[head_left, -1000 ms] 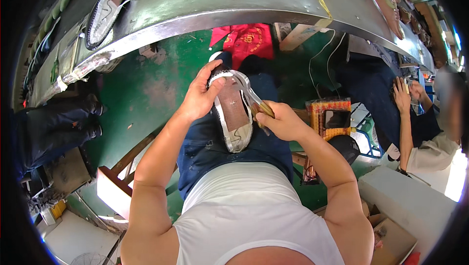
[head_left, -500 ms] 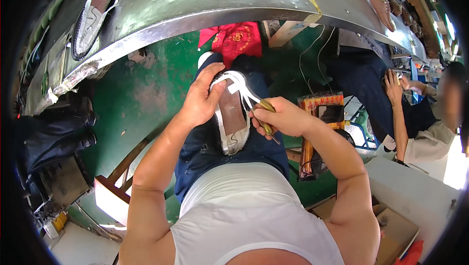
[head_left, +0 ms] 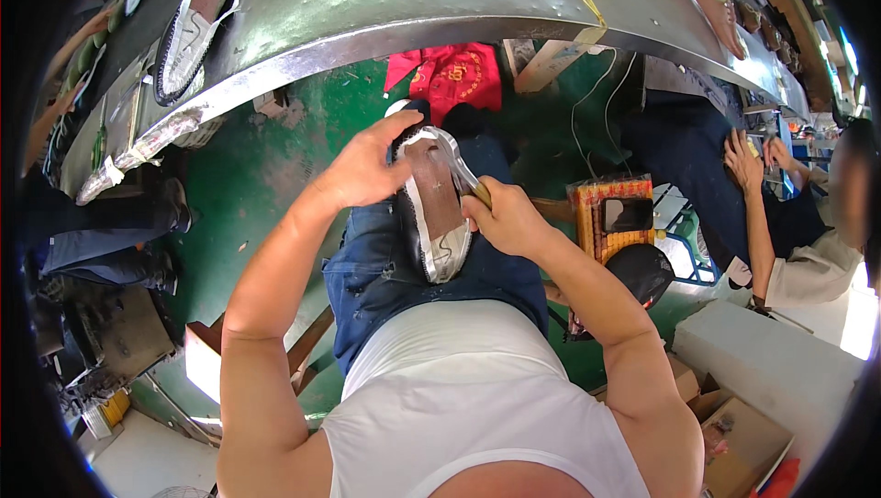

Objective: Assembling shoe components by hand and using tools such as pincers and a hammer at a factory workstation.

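An unfinished shoe [head_left: 433, 200] lies across my thighs, its brown inner sole facing up and a pale, gathered rim around it. At its far left side my left hand [head_left: 372, 166] grips it, with the thumb on the rim and the fingers along the outer side. My right hand [head_left: 507, 216] is closed around a hand tool [head_left: 466, 174] with a brass-coloured handle and a grey metal shaft. The shaft reaches to the shoe's far right rim. My fist covers much of the handle, and the exact kind of tool is not clear.
A metal-topped bench [head_left: 367, 7] curves across the far side, with a similar shoe [head_left: 200, 25] at its left and a brown shoe [head_left: 713, 7] at its right. Red cloth [head_left: 454, 80] lies beneath. A phone [head_left: 627, 214] is at right; another person's hand [head_left: 743, 163] is beyond.
My right hand has turned the tool so its shaft lies along the shoe's rim. The loose white strip near the far end no longer shows. My left thumb has shifted to the rim.
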`<action>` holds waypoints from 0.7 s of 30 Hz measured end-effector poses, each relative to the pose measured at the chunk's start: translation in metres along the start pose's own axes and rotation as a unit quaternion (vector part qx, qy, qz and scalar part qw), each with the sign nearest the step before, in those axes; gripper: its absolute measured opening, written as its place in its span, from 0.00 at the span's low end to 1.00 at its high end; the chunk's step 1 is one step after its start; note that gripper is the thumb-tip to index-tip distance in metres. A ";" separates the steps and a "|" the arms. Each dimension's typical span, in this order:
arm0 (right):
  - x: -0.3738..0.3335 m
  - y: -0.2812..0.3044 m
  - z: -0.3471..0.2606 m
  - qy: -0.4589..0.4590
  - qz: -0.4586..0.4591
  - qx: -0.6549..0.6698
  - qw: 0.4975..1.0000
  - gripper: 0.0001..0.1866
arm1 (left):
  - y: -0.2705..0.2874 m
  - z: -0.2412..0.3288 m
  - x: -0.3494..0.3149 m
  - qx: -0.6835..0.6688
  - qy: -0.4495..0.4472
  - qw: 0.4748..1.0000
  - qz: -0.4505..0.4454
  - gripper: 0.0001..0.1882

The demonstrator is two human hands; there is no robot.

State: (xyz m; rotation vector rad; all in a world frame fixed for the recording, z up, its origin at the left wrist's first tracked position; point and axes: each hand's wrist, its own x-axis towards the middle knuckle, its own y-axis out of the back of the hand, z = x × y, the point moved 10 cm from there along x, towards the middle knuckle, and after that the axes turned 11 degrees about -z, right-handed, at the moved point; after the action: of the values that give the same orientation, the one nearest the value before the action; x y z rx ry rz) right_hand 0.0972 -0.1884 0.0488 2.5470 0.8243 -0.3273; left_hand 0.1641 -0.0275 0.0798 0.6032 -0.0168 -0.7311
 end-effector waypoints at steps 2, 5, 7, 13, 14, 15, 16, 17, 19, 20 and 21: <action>-0.004 0.000 -0.001 0.007 0.006 -0.004 1.000 0.13 | -0.013 0.007 -0.006 0.020 0.036 0.998 0.037 0.46; -0.005 0.007 -0.004 0.024 0.016 -0.050 0.998 0.13 | -0.016 0.000 -0.010 -0.031 0.055 0.996 0.057 0.48; -0.004 0.008 0.003 -0.036 -0.014 -0.011 0.999 0.13 | -0.009 -0.012 -0.011 -0.040 0.062 0.997 0.010 0.48; -0.003 0.002 0.002 -0.016 -0.036 -0.011 0.999 0.11 | -0.016 -0.025 -0.009 -0.109 -0.005 0.992 0.060 0.43; -0.003 0.001 0.003 -0.013 -0.036 -0.028 0.999 0.12 | -0.011 -0.012 -0.013 -0.057 -0.015 0.992 0.109 0.36; -0.005 0.004 -0.003 -0.013 -0.036 -0.028 0.999 0.12 | -0.009 -0.014 -0.012 -0.057 -0.015 0.992 0.110 0.36; -0.008 0.002 0.000 -0.068 -0.070 0.036 0.995 0.12 | -0.010 -0.013 -0.011 -0.030 -0.027 0.995 0.089 0.37; -0.011 -0.004 0.006 -0.124 -0.104 0.099 0.982 0.12 | -0.012 -0.013 -0.010 -0.003 -0.038 0.997 0.068 0.37; -0.012 -0.004 0.006 -0.130 -0.101 0.111 0.980 0.12 | -0.010 -0.010 -0.009 -0.016 -0.046 0.998 0.047 0.37; -0.014 -0.005 0.007 -0.133 -0.100 0.123 0.978 0.11 | -0.011 -0.013 -0.006 -0.057 -0.049 0.996 0.039 0.37; -0.016 -0.007 0.012 -0.134 -0.099 0.122 0.978 0.11 | -0.011 -0.016 -0.005 -0.097 -0.052 0.993 0.032 0.38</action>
State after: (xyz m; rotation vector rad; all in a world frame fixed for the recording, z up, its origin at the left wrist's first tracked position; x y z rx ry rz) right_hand 0.0789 -0.1967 0.0413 2.5622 0.9849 -0.8634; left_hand 0.1574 -0.0225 0.0619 0.3778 -0.0608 -0.6924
